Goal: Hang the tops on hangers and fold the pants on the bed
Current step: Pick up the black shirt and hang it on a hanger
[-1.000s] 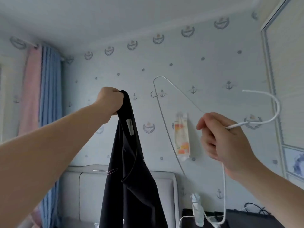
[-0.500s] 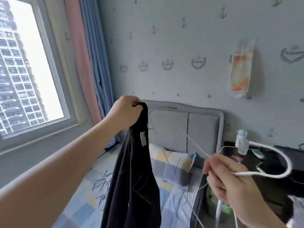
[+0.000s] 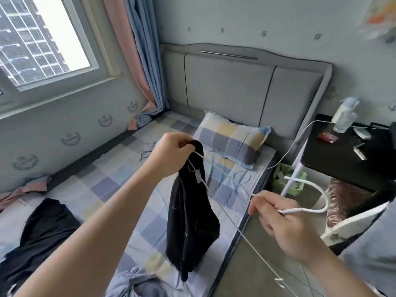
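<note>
The limp black top [image 3: 190,221], white tag near its neck, hangs over the bed [image 3: 120,181] from the left hand [image 3: 171,153], fingers [image 3: 182,142] curled round it. The right hand [image 3: 285,230] pinches a white wire hanger [image 3: 308,210], 1 arm against the top's neck.

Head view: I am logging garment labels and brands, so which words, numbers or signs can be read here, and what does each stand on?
No text here can be read.
Small white sewn-in tag on the black fabric top: too small to read.
Small red box on the black bedside table: print blurred.
Orange-and-white packet on the wall: blurred.
</note>
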`<state>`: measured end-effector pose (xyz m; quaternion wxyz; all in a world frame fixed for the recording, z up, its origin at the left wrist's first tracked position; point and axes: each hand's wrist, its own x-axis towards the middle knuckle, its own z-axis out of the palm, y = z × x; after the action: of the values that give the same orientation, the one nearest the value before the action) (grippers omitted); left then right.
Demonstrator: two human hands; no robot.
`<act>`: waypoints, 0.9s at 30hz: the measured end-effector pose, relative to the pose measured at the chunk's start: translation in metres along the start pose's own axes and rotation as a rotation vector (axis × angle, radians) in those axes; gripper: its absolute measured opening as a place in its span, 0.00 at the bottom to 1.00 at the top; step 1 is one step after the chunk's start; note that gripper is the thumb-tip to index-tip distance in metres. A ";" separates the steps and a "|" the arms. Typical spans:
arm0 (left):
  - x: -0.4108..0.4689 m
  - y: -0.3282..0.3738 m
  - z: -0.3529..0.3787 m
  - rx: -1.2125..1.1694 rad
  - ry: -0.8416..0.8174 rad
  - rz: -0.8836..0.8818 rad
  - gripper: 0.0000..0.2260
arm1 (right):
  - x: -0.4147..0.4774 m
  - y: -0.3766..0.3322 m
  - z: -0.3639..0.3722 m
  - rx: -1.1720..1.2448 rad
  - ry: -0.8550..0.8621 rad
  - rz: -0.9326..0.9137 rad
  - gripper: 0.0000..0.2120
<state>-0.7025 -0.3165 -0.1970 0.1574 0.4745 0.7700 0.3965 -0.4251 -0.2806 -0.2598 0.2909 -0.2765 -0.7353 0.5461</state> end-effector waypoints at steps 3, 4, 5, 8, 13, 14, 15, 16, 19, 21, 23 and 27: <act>-0.019 0.004 0.009 0.021 -0.097 0.035 0.10 | 0.000 0.005 0.002 -0.031 -0.021 0.028 0.17; -0.025 0.008 0.012 0.026 -0.118 0.045 0.09 | 0.001 0.006 0.002 -0.059 -0.033 0.040 0.18; -0.031 0.012 0.014 0.018 -0.136 0.059 0.09 | 0.003 0.007 0.002 -0.098 -0.049 0.059 0.19; -0.047 0.028 0.021 -0.088 -0.231 0.128 0.10 | 0.012 0.011 0.010 -0.215 -0.115 0.135 0.15; -0.062 0.038 0.037 -0.005 -0.383 0.123 0.09 | 0.009 0.015 0.027 -0.007 -0.032 0.147 0.15; -0.064 0.036 0.038 0.039 -0.403 0.119 0.08 | 0.007 0.015 0.027 0.045 -0.011 0.143 0.15; -0.066 0.034 0.039 0.068 -0.432 0.129 0.08 | 0.005 0.014 0.025 0.073 0.000 0.133 0.15; -0.069 0.033 0.039 0.085 -0.464 0.153 0.07 | 0.004 0.014 0.022 0.095 0.004 0.118 0.15; -0.073 0.027 0.036 0.220 -0.448 0.295 0.10 | 0.002 0.011 0.011 0.132 -0.022 0.094 0.15; -0.072 0.024 0.033 0.470 -0.348 0.459 0.11 | 0.000 0.007 0.003 0.121 -0.063 0.063 0.15; -0.070 0.023 0.031 0.556 -0.319 0.548 0.10 | 0.001 0.003 -0.004 0.128 -0.094 0.018 0.15; -0.066 0.019 0.022 0.455 -0.267 0.594 0.09 | 0.005 0.003 -0.018 0.067 -0.106 -0.011 0.16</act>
<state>-0.6443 -0.3583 -0.2050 0.0256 0.7466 0.6402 0.1791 -0.4150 -0.2645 -0.2578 0.2637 -0.2334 -0.7323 0.5828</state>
